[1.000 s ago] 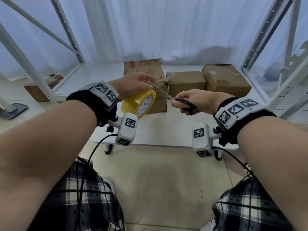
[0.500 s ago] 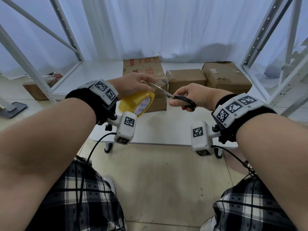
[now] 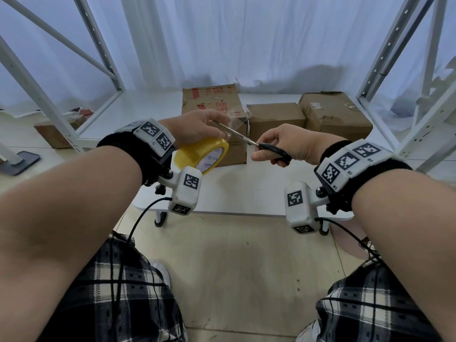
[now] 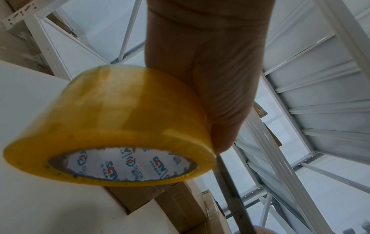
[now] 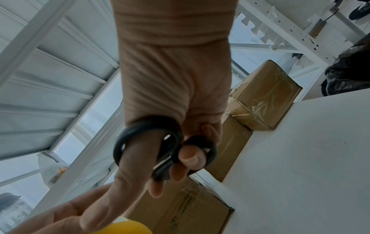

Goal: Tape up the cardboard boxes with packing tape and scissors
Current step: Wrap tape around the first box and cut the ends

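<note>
My left hand (image 3: 197, 127) grips a yellow roll of packing tape (image 3: 201, 154) (image 4: 112, 126) above the white table. A clear strip of tape (image 3: 238, 117) runs from the roll toward the large cardboard box (image 3: 212, 102) behind it. My right hand (image 3: 283, 144) holds black-handled scissors (image 3: 274, 150) (image 5: 166, 147), thumb and fingers through the loops. The metal blades (image 3: 234, 133) (image 4: 234, 197) point left and reach under my left hand at the strip. Two smaller brown boxes (image 3: 276, 117) (image 3: 335, 112) stand to the right of the large one.
The low white table (image 3: 234, 193) stands in front of my knees. White metal shelving posts (image 3: 98, 45) (image 3: 385, 58) rise at both sides, with a white curtain behind. Another box (image 3: 56, 134) lies on the floor at the left.
Both hands have stayed together over the table; the scissor blades have slid further left under my left hand, against the pulled tape strip.
</note>
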The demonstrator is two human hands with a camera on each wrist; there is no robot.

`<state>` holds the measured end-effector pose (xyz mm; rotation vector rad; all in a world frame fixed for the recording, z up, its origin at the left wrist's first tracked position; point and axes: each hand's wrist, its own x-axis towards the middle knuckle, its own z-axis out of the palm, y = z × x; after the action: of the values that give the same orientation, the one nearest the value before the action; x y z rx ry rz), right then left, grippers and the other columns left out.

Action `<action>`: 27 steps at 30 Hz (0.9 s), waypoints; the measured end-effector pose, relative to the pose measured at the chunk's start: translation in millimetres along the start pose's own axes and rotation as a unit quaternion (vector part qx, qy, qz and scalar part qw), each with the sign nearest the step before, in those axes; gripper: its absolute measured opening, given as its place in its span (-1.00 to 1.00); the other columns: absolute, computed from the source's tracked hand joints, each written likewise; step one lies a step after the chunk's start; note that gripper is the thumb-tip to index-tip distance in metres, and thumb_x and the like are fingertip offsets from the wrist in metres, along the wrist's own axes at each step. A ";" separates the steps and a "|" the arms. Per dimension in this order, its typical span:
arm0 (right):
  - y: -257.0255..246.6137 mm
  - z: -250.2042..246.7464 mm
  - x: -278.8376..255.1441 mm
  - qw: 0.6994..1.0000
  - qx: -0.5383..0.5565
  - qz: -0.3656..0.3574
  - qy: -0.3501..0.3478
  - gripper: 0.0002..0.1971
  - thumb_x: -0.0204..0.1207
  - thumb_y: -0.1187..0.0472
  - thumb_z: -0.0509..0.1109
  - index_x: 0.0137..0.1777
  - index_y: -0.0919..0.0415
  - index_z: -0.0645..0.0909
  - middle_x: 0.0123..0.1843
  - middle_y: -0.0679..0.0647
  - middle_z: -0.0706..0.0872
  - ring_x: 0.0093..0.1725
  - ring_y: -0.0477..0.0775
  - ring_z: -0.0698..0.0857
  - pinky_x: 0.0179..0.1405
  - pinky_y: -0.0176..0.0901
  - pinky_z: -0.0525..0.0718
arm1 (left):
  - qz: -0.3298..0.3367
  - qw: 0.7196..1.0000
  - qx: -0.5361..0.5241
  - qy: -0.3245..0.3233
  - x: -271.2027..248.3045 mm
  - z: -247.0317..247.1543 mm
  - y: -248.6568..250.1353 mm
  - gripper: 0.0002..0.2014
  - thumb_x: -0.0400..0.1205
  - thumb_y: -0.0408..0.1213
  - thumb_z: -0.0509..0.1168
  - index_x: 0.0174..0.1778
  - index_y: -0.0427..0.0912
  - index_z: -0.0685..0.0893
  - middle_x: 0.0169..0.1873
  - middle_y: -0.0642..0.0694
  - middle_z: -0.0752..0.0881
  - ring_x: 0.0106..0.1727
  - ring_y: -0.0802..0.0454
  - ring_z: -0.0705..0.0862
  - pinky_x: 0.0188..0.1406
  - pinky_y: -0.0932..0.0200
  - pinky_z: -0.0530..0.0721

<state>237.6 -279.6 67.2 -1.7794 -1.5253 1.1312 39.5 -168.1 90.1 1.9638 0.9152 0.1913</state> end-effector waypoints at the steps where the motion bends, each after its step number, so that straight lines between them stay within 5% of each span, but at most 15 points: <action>1: -0.3 0.6 0.0 1.000 0.001 -0.002 -0.003 -0.43 0.16 -0.07 0.60 0.07 0.31 0.69 -0.33 0.14 0.61 -0.44 -0.01 0.54 -0.47 -0.29 0.57 | 0.001 1.000 0.004 0.001 0.1 0.0 -0.1 -0.59 0.62 -0.32 0.35 0.41 -0.06 0.53 0.08 0.09 0.56 0.01 0.10 0.61 -0.15 0.26 0.61; 9: -2.7 3.1 -1.6 1.000 0.006 -0.003 -0.022 -0.45 0.24 -0.08 0.56 0.11 0.32 0.68 -0.40 0.11 0.61 -0.52 -0.01 0.52 -0.47 -0.29 0.55 | 0.011 0.999 0.029 0.015 1.8 -0.5 -1.9 -0.54 0.62 -0.29 0.36 0.45 -0.01 0.50 0.19 0.01 0.52 0.02 0.13 0.58 -0.14 0.28 0.59; 16: -2.6 4.4 -8.7 0.998 0.036 -0.008 -0.053 -0.63 0.23 -0.11 0.51 -0.15 0.17 0.63 -0.46 0.04 0.58 -0.54 -0.03 0.49 -0.46 -0.26 0.50 | 0.033 0.998 0.044 0.016 2.7 0.4 -2.1 -0.51 0.62 -0.31 0.36 0.48 0.02 0.47 0.27 -0.05 0.49 0.06 0.11 0.57 -0.09 0.27 0.59; 23: 0.9 1.6 -9.6 0.992 0.102 0.016 -0.076 -0.49 0.31 -0.12 0.45 0.12 0.25 0.61 -0.36 0.05 0.60 -0.46 -0.04 0.53 -0.46 -0.33 0.54 | 0.046 0.998 0.043 0.025 4.1 -0.4 -1.8 -0.48 0.63 -0.31 0.36 0.51 -0.03 0.43 0.26 0.01 0.50 0.05 0.18 0.59 -0.14 0.34 0.59; 27: 5.9 -1.7 -12.0 0.988 0.132 0.024 -0.081 -0.49 0.31 -0.15 0.46 0.11 0.22 0.63 -0.33 0.04 0.60 -0.39 -0.03 0.53 -0.36 -0.30 0.54 | 0.058 0.997 0.042 0.031 6.2 1.8 -1.1 -0.44 0.62 -0.31 0.37 0.54 -0.04 0.37 0.26 0.05 0.47 0.20 0.09 0.54 -0.01 0.31 0.56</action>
<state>242.0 -292.3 66.3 -1.5854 -1.3533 1.4591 44.1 -164.8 86.8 2.1009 0.8630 0.2860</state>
